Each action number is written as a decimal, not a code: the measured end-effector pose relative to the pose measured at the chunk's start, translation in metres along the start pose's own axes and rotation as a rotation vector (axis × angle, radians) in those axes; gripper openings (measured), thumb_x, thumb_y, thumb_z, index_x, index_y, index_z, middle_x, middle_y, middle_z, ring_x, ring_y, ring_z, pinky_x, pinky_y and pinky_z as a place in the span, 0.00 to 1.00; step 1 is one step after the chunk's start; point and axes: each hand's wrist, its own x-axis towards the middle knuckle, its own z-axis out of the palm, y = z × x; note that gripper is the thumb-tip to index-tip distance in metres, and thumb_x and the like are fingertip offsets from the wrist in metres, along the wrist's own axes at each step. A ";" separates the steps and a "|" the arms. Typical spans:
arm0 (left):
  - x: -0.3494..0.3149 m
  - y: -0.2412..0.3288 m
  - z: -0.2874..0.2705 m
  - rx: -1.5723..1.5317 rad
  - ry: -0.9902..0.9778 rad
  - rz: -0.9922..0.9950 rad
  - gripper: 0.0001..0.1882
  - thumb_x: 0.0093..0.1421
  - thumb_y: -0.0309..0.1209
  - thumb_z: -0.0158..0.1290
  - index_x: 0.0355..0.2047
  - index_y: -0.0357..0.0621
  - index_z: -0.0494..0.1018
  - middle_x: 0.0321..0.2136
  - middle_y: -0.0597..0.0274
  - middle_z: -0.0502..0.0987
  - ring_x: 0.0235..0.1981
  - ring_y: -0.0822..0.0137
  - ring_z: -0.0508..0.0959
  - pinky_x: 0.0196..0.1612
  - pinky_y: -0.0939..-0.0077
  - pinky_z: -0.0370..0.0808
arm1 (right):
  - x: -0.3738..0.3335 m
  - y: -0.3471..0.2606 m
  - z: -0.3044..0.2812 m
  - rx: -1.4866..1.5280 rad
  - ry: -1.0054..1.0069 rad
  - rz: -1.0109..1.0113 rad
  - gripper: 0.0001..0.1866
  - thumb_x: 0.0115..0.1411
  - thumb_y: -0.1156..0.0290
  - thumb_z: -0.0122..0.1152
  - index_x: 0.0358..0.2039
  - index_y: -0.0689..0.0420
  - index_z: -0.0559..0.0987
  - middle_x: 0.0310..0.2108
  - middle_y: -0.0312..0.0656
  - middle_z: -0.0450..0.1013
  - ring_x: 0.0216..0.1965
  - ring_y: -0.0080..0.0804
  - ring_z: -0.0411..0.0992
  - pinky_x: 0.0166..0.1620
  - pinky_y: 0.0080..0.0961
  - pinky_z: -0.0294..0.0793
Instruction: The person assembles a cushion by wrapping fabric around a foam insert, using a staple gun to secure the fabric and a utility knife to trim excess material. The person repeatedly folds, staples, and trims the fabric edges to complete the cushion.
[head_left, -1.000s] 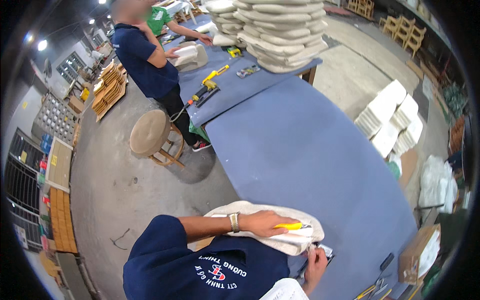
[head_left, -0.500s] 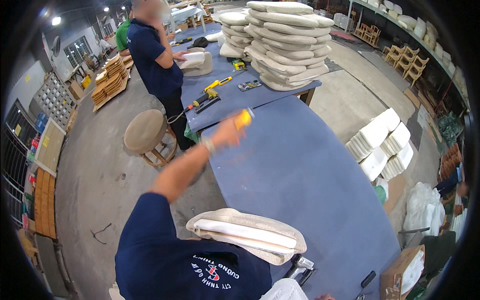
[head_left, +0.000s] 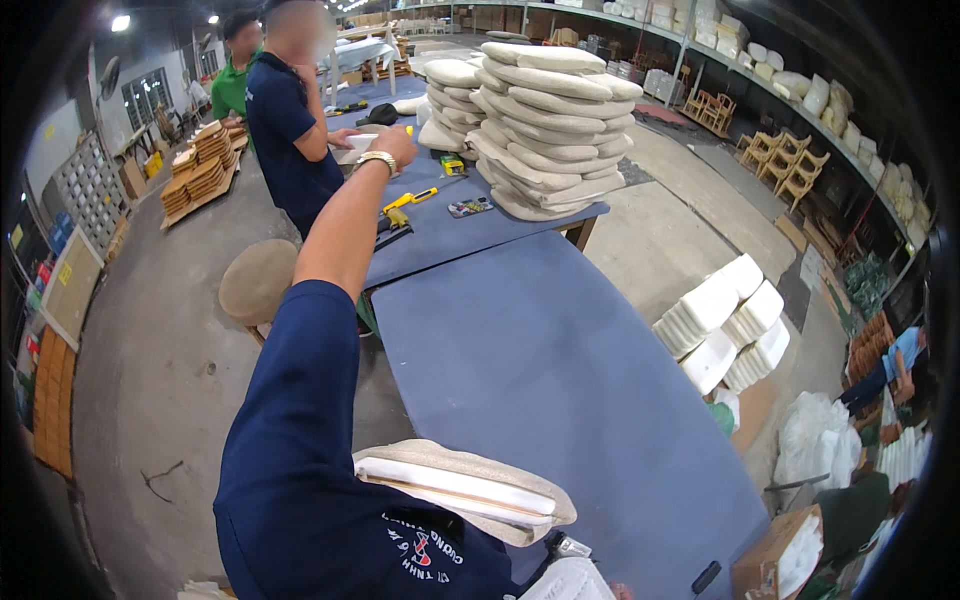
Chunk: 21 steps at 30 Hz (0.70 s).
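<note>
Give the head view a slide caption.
Left hand outstretched toward the far blue table, beige-and-white cushion before the wearer.

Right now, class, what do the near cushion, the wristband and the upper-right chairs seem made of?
Near cushion: probably matt fabric, speckled beige, around a smooth white strip, perhaps foam. Wristband: likely polished metal, gold-toned and glinting. Chairs: apparently wood, pale tan and open-framed; the finish is too small to judge.

White capital lettering (head_left: pixel 448 560) curves around a red-and-white emblem (head_left: pixel 422 546) on the wearer's navy shirt (head_left: pixel 290 400), slanted, partly lost in folds. Yellow label (head_left: pixel 66 273) on the beige panel (head_left: pixel 76 294), far left: its marks too small to read.
</note>
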 end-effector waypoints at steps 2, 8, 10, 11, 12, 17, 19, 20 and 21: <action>0.005 -0.006 0.027 0.235 0.060 0.174 0.20 0.61 0.34 0.52 0.49 0.34 0.77 0.44 0.38 0.83 0.48 0.44 0.84 0.52 0.51 0.80 | 0.005 -0.001 0.007 -0.003 -0.004 -0.032 0.12 0.67 0.72 0.62 0.44 0.69 0.78 0.34 0.51 0.81 0.33 0.38 0.81 0.37 0.35 0.85; -0.118 -0.008 0.228 -0.206 -0.056 0.209 0.25 0.62 0.41 0.54 0.58 0.46 0.74 0.51 0.40 0.79 0.51 0.37 0.80 0.57 0.45 0.76 | 0.009 0.019 0.013 0.225 -0.042 -0.099 0.14 0.67 0.70 0.67 0.41 0.71 0.80 0.34 0.51 0.81 0.33 0.37 0.81 0.37 0.33 0.85; -0.197 -0.022 0.300 -0.443 -0.166 0.217 0.21 0.64 0.39 0.54 0.54 0.45 0.76 0.44 0.39 0.82 0.48 0.38 0.80 0.51 0.48 0.77 | 0.002 0.025 0.017 -0.095 0.004 -0.143 0.17 0.67 0.62 0.65 0.40 0.67 0.83 0.33 0.51 0.82 0.34 0.40 0.80 0.40 0.37 0.81; -0.234 -0.043 0.332 -0.490 -0.216 0.141 0.20 0.64 0.38 0.53 0.53 0.43 0.76 0.44 0.39 0.82 0.48 0.40 0.81 0.50 0.50 0.77 | 0.001 0.016 0.022 -0.257 0.008 -0.172 0.19 0.67 0.58 0.64 0.40 0.65 0.84 0.32 0.50 0.83 0.34 0.41 0.80 0.41 0.39 0.78; -0.275 -0.041 0.355 -0.576 -0.301 0.088 0.20 0.65 0.38 0.52 0.53 0.43 0.76 0.45 0.40 0.82 0.49 0.41 0.81 0.50 0.51 0.77 | -0.005 0.005 0.019 -0.271 0.012 -0.151 0.16 0.67 0.62 0.63 0.40 0.66 0.83 0.33 0.50 0.83 0.33 0.38 0.80 0.40 0.36 0.80; -0.393 -0.043 0.384 -0.366 -0.466 -0.018 0.36 0.62 0.37 0.56 0.71 0.49 0.62 0.58 0.41 0.76 0.60 0.41 0.76 0.63 0.51 0.73 | -0.025 -0.008 -0.016 -0.449 0.111 -0.185 0.12 0.70 0.68 0.59 0.43 0.65 0.77 0.33 0.49 0.80 0.31 0.35 0.80 0.34 0.32 0.82; -0.402 -0.048 0.392 -0.346 -0.465 0.026 0.40 0.60 0.37 0.60 0.72 0.47 0.59 0.59 0.41 0.75 0.60 0.42 0.76 0.63 0.53 0.73 | -0.028 0.006 -0.027 -0.535 0.156 -0.226 0.12 0.71 0.66 0.57 0.45 0.63 0.74 0.32 0.49 0.79 0.30 0.37 0.78 0.32 0.33 0.81; -0.395 -0.059 0.396 -0.376 -0.472 0.026 0.42 0.60 0.37 0.61 0.72 0.47 0.58 0.59 0.41 0.75 0.60 0.42 0.76 0.63 0.54 0.73 | -0.037 0.016 -0.029 -0.575 0.157 -0.237 0.13 0.71 0.65 0.57 0.45 0.62 0.73 0.31 0.49 0.78 0.29 0.37 0.77 0.31 0.34 0.80; -0.387 -0.059 0.394 -0.411 -0.487 0.044 0.43 0.59 0.37 0.62 0.73 0.46 0.58 0.59 0.42 0.76 0.60 0.43 0.76 0.63 0.54 0.73 | -0.041 0.028 -0.032 -0.446 0.128 -0.130 0.14 0.71 0.63 0.57 0.46 0.62 0.73 0.32 0.50 0.79 0.30 0.39 0.78 0.32 0.36 0.81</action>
